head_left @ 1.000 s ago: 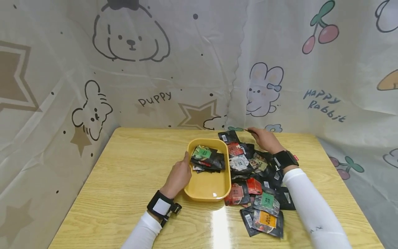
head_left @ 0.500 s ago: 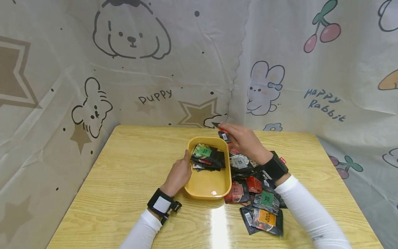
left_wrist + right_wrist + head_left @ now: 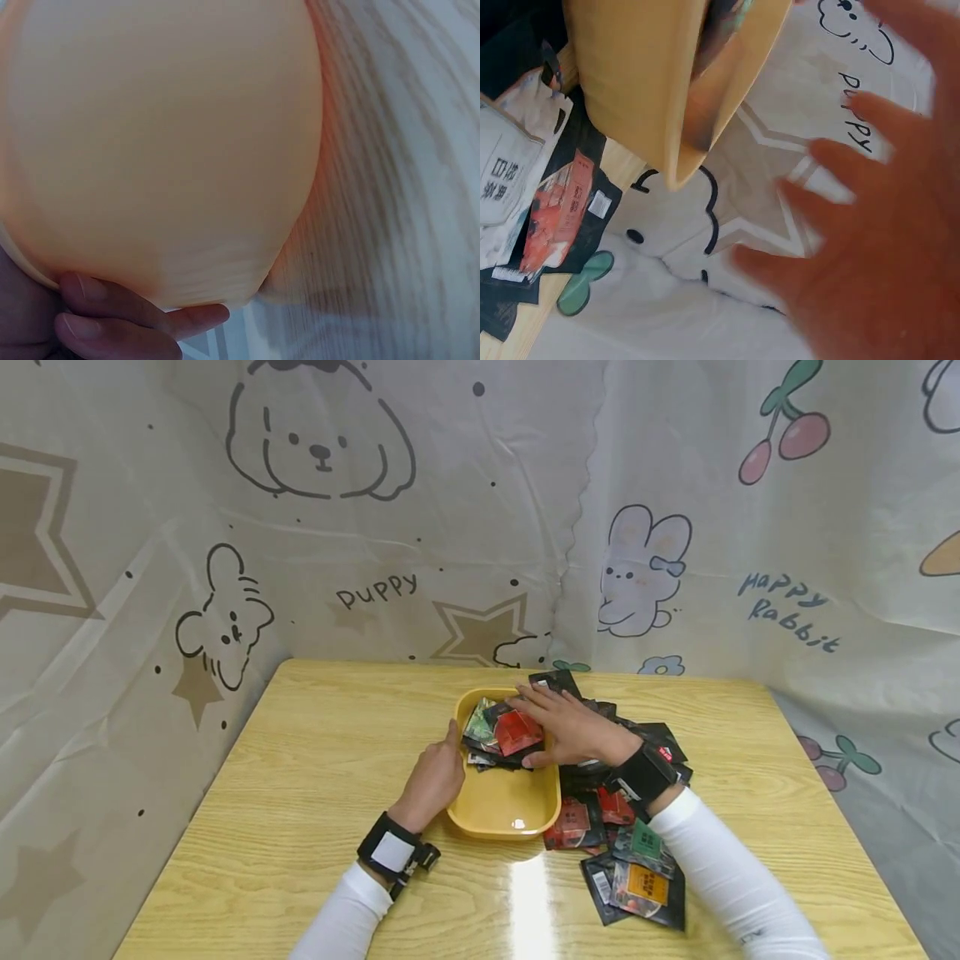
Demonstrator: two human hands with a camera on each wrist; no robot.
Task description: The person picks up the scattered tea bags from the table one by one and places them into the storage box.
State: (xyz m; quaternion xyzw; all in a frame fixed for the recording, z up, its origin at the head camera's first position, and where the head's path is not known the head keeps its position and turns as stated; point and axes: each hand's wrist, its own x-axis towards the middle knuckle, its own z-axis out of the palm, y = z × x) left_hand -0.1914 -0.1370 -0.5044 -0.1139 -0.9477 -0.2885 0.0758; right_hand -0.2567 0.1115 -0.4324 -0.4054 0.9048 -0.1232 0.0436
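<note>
A yellow plastic bin stands on the table with several flat packets inside. My left hand holds the bin at its left rim; in the left wrist view its fingers lie against the outer wall. A black packet with a red label lies on top of the pile in the bin, beside a green-labelled packet. Over the bin's right rim, my right hand has its fingers spread, and the right wrist view shows nothing between them.
Right of the bin, several loose packets lie in an overlapping heap, partly hidden under my right arm. A printed curtain hangs behind the wooden table.
My right hand has carried the red-labelled packet leftward from the heap's far side and let it go onto the packets in the bin. The left hand stays at the rim.
</note>
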